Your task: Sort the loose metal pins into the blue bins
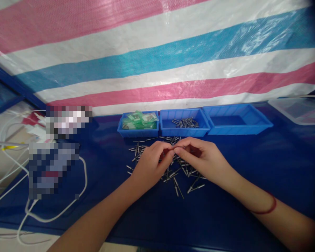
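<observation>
My left hand (151, 160) and my right hand (207, 157) meet at their fingertips above a loose pile of blind rivets (176, 187) on the blue tabletop. Each hand is closed in a pinch, thumb against index finger. Whatever sits between the fingertips is too small and too covered to name. The rivets are thin and silvery with dark shanks, strewn under and around both hands, partly hidden by them. Just behind, a blue bin (184, 132) holds more rivets (186, 122).
Left of that bin, another blue bin (138, 133) holds green-and-clear small bags (139, 120). To the right stands a third blue bin (238, 130), beside a clear plastic lid or tray (299, 112). White cables (85, 175) and blurred-out items lie left. A striped sheet (157, 63) hangs behind.
</observation>
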Demonstrator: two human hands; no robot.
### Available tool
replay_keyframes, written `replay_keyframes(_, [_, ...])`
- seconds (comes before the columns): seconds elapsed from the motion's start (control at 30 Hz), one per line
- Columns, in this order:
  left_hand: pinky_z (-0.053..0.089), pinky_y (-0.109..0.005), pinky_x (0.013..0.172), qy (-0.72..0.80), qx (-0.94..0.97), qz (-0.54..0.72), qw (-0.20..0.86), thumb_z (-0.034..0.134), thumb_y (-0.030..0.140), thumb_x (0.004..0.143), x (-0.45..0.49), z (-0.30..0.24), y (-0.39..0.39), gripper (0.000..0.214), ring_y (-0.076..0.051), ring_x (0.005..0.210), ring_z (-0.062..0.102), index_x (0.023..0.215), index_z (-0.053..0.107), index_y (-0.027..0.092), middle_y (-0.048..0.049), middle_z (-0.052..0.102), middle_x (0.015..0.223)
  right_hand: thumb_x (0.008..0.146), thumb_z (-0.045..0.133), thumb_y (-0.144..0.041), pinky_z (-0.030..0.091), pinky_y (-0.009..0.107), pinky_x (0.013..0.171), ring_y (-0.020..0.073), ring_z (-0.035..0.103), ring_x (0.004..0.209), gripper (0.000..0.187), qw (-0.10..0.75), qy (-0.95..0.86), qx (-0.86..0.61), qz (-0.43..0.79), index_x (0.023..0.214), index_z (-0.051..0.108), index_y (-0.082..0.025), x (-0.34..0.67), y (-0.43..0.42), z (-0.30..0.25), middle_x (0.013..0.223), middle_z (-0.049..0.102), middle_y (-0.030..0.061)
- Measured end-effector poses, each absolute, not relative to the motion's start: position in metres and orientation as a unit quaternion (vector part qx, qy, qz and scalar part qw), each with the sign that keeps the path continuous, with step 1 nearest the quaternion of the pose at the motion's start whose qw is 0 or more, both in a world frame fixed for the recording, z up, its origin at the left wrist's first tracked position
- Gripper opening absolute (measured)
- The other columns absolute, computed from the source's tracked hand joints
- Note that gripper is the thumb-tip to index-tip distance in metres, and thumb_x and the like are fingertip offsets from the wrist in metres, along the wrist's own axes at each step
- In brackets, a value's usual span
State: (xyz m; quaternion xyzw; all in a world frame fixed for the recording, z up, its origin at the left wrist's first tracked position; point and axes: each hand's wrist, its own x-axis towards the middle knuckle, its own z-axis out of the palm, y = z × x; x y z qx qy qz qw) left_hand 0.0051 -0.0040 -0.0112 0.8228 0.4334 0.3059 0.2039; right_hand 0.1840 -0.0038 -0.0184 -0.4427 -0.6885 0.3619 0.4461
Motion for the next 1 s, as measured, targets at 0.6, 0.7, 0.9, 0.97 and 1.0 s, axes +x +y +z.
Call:
replay_keyframes(0.6, [0.043, -0.024, 0.066, 0.408, 0.817, 0.312, 0.262, 0.052, 0.029, 0.091, 0.0063, -0.0137, -0.0030, 0.018, -0.012, 0.071, 0.055, 0.086, 0.063, 0.015, -0.0030, 0.058, 0.081, 0.085, 0.061, -0.030, 0.045, 0.025, 0.051, 0.0131, 0.057, 0.060, 0.014, 0.453, -0.730, -0.423, 0.288, 0.084, 0.070, -0.020, 0.1817, -0.0112, -0.0129, 0.076, 0.067, 0.0041])
replay_keyframes(0.7, [0.043, -0.023, 0.064, 0.411, 0.813, 0.321, 0.260, 0.053, 0.030, 0.091, 0.0046, -0.0120, -0.0015, 0.019, -0.012, 0.071, 0.055, 0.083, 0.062, 0.015, -0.0025, 0.057, 0.080, 0.086, 0.059, -0.027, 0.044, 0.026, 0.052, 0.0123, 0.055, 0.059, 0.014, 0.452, -0.745, -0.405, 0.277, 0.091, 0.071, -0.021, 0.1832, -0.0112, -0.0111, 0.078, 0.067, 0.0040])
replay_keyframes(0.9, [0.044, -0.023, 0.065, 0.420, 0.801, 0.347, 0.246, 0.057, 0.029, 0.089, -0.0005, -0.0088, 0.0016, 0.014, -0.011, 0.068, 0.054, 0.090, 0.064, 0.017, -0.0022, 0.060, 0.084, 0.088, 0.057, -0.026, 0.047, 0.028, 0.058, 0.0145, 0.060, 0.067, 0.017, 0.436, -0.762, -0.404, 0.257, 0.097, 0.071, -0.021, 0.1880, -0.0050, -0.0138, 0.083, 0.068, 0.0053])
replay_keyframes(0.97, [0.044, -0.023, 0.066, 0.429, 0.799, 0.346, 0.239, 0.056, 0.028, 0.089, -0.0012, -0.0078, 0.0018, 0.014, -0.011, 0.069, 0.055, 0.089, 0.064, 0.017, -0.0021, 0.061, 0.083, 0.089, 0.055, -0.026, 0.048, 0.028, 0.061, 0.0158, 0.062, 0.071, 0.018, 0.425, -0.772, -0.404, 0.244, 0.096, 0.071, -0.021, 0.1886, -0.0043, -0.0146, 0.085, 0.068, 0.0059])
replay_keyframes(1.0, [0.044, -0.023, 0.066, 0.433, 0.800, 0.343, 0.235, 0.056, 0.028, 0.089, -0.0012, -0.0072, 0.0017, 0.014, -0.011, 0.070, 0.055, 0.088, 0.064, 0.017, -0.0020, 0.061, 0.082, 0.090, 0.054, -0.025, 0.048, 0.028, 0.062, 0.0160, 0.062, 0.072, 0.018, 0.418, -0.778, -0.403, 0.237, 0.095, 0.070, -0.020, 0.1887, -0.0046, -0.0148, 0.085, 0.068, 0.0061])
